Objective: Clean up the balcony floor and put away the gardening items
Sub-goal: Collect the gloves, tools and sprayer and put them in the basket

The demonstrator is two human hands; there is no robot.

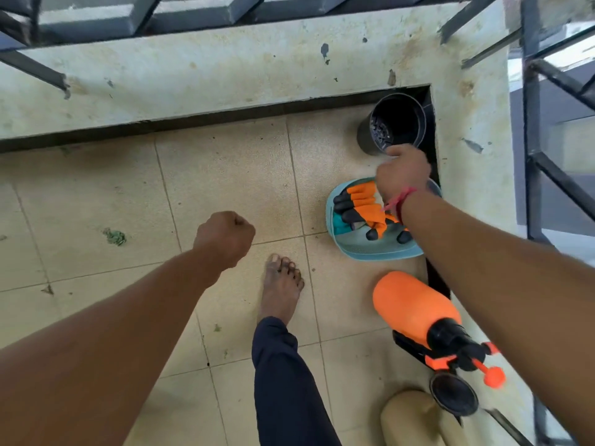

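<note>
The black plastic pot stands in the balcony corner, at 1 o'clock in the view, with dark bits inside. The right hand curls over its near rim and appears to pinch it. To keep the contents in, lift the pot straight up and level, clear of the ledge. Just at 6 o'clock from it, a light blue basin holds orange gardening gloves, with an orange pressure sprayer beyond. The left hand is a closed, empty fist; leaf scraps at its 9 o'clock need sweeping.
</note>
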